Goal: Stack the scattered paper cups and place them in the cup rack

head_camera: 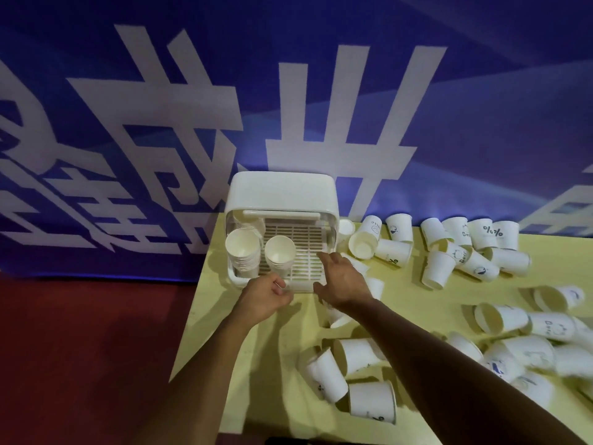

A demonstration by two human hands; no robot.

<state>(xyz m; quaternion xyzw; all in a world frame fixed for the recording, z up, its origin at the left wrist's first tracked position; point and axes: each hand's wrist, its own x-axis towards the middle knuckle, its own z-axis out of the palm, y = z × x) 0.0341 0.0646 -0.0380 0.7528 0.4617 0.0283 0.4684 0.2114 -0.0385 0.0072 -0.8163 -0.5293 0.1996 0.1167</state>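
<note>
Paper cup (485, 236) reads "%%"; another cup (550, 327) "Deri" (partly hidden).

two bare forearms, uncovered all the way to the lower edge of view, bare left hand (265, 296), bare right hand (344, 281), right forearm in deeper shadow

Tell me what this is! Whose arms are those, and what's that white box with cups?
No machine here, just a person. The camera sits on their head, so you see their own arms. The left hand and right hand reach to the front of a white cup rack holding stacks of paper cups. The right hand is open and empty; whether the left grips anything, I cannot tell. Many loose cups lie scattered on the yellow table.
</note>
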